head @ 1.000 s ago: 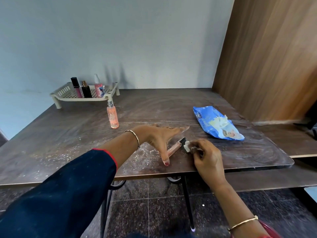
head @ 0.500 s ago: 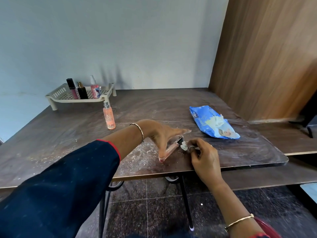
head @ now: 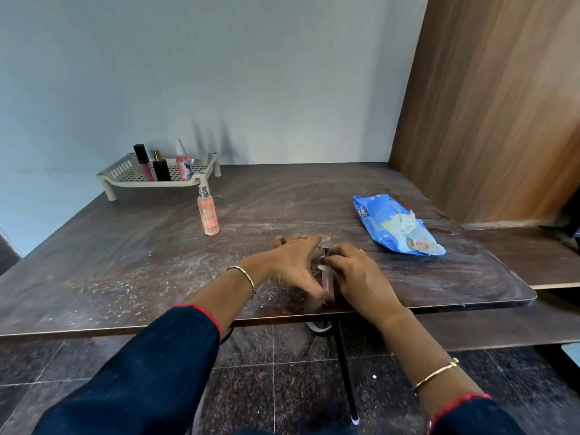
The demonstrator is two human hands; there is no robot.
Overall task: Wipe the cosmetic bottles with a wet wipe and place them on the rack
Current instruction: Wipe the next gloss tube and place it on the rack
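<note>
A slim clear lip gloss tube (head: 327, 279) with a black cap lies near the table's front edge between my hands. My left hand (head: 292, 262) pinches it, thumb at its near end and fingers stretched past the cap. My right hand (head: 357, 271) grips a small white wet wipe (head: 322, 267) against the tube by the cap. The beige rack (head: 125, 181) at the back left holds a black-capped gloss (head: 144, 166), a black perfume bottle (head: 161, 168) and a pink spray bottle (head: 182, 163). A peach spray bottle (head: 207, 213) stands upright in front of the rack.
A blue wet-wipe pack (head: 392, 227) with a wipe sticking out lies right of my hands. White dust speckles the dark table (head: 125, 262). A wooden panel (head: 489, 105) stands at the right, with a lower shelf (head: 533, 259) beside the table.
The tube has turned from slanting to pointing nearly straight away from me. Both hands have closed in around it, and the right hand with the wipe now sits over the cap end.
</note>
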